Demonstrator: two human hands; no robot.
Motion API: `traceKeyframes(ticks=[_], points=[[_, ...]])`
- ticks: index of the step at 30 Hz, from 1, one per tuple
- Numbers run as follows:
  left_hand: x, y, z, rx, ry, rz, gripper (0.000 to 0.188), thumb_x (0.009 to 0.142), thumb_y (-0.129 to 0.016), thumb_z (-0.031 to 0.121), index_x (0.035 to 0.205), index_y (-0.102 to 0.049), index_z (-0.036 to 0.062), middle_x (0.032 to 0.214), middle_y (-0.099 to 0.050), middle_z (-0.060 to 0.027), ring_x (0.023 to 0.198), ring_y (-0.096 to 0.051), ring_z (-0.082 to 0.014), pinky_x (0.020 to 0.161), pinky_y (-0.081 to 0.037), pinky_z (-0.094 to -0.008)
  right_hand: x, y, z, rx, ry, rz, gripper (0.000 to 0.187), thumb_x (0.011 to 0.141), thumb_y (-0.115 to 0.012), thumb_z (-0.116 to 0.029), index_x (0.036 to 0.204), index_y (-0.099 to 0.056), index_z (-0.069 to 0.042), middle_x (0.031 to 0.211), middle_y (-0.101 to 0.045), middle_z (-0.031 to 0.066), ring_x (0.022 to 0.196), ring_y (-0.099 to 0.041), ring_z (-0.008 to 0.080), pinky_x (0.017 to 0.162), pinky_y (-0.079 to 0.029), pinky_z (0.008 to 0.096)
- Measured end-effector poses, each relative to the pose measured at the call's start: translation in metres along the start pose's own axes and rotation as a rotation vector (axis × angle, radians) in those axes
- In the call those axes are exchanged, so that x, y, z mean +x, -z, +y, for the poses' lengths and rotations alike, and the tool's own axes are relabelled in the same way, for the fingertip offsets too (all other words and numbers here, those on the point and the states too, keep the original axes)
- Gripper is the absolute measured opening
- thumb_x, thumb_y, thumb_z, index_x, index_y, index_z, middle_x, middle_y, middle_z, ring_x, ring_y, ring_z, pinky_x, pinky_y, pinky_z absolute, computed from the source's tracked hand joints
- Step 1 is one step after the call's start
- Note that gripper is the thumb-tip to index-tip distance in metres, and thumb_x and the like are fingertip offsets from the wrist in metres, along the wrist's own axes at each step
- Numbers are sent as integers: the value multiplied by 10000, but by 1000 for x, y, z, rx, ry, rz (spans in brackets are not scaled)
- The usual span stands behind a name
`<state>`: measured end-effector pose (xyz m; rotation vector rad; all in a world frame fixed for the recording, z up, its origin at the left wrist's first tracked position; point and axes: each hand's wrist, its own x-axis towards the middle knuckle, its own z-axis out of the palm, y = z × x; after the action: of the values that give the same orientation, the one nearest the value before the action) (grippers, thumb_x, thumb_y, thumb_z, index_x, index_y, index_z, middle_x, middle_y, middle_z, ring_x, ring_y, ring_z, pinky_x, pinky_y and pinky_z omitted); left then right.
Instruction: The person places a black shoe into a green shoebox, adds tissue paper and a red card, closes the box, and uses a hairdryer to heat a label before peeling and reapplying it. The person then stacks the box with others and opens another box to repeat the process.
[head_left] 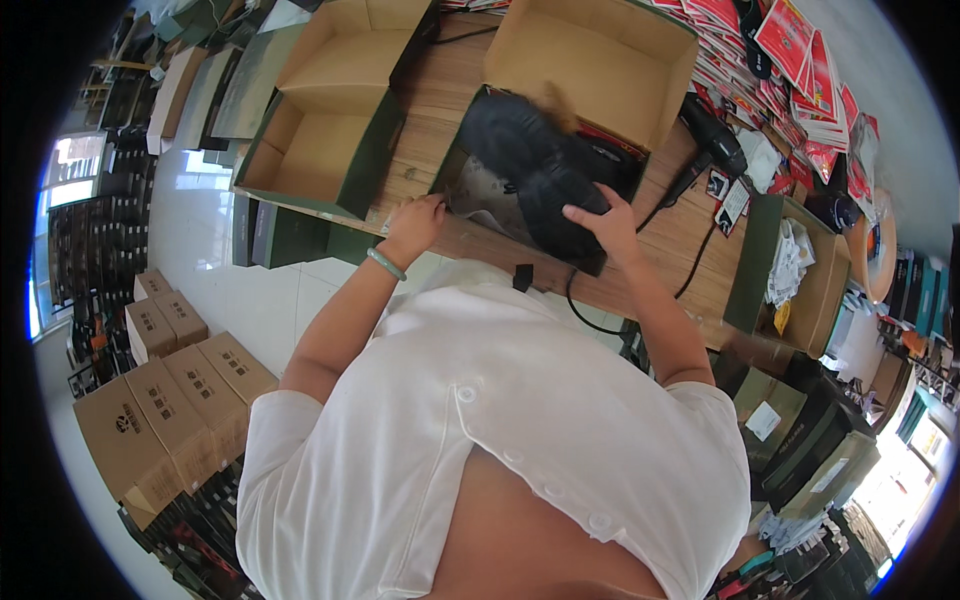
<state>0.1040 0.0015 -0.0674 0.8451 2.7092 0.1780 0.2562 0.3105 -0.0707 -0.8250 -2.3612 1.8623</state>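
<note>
My right hand [606, 226] is closed on the near end of a black shoe [565, 190], thumb on top. The shoe is tilted over an open green shoe box [625, 45], its far end blurred by motion. Part of a second black shoe [608, 158] shows inside the box, along with pale, thin wrapping paper [485, 195]. Beside the box's near left corner, my left hand [415, 224] has its fingers drawn together. What they pinch, if anything, is too small to make out. A green bangle circles the left wrist.
Another open green box [310, 150] stands left on the wooden table [415, 150]. To the right lie a black hair dryer [712, 140] with its cord and a pile of red printed cards [790, 50]. A box with crumpled paper [790, 260] stands at far right; brown cartons [165, 410] stack at left.
</note>
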Motion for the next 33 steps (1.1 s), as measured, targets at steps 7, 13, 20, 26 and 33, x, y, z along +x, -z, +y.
traceKeyframes(ticks=[7, 13, 20, 26, 33], points=[[44, -26, 49, -1, -190, -238, 612, 851, -646, 498, 1340, -556, 140, 1024, -700, -196, 1086, -603, -394, 928, -451, -513, 6, 31, -19, 515, 22, 289, 671, 709, -893, -230, 1211, -590, 95, 1075, -679, 149, 951, -655, 207, 865, -528, 298], [86, -70, 55, -44, -371, -886, 593, 830, -702, 478, 1276, -638, 92, 1110, -692, -191, 1021, -653, -322, 895, -493, -403, -22, 36, -57, 574, -21, 271, 622, 721, -889, -239, 1173, -610, 83, 1066, -683, 148, 951, -660, 203, 861, -532, 302], [66, -50, 52, -413, -182, -370, 264, 935, -634, 252, 1066, -679, 27, 951, -700, -106, 876, -644, -223, 796, -494, -336, -43, 37, -79, 740, -32, 240, 592, 741, -880, -249, 1161, -618, 75, 1052, -689, 142, 937, -672, 200, 853, -540, 308], [41, 30, -8, -1068, 93, -162, 197, 1012, -500, 181, 1064, -626, 38, 935, -636, -37, 878, -575, -148, 835, -474, -294, -59, 44, -111, 729, 30, 185, 549, 790, -846, -262, 1156, -618, 77, 1053, -691, 129, 935, -669, 188, 851, -535, 304], [-19, 136, -91, -1499, -155, 490, 333, 961, -492, 226, 1208, -595, 27, 1138, -654, -113, 1050, -632, -232, 959, -508, -338, -65, 46, -137, 819, 26, 125, 576, 826, -813, -314, 1192, -602, 78, 1082, -679, 122, 985, -648, 184, 893, -507, 300]])
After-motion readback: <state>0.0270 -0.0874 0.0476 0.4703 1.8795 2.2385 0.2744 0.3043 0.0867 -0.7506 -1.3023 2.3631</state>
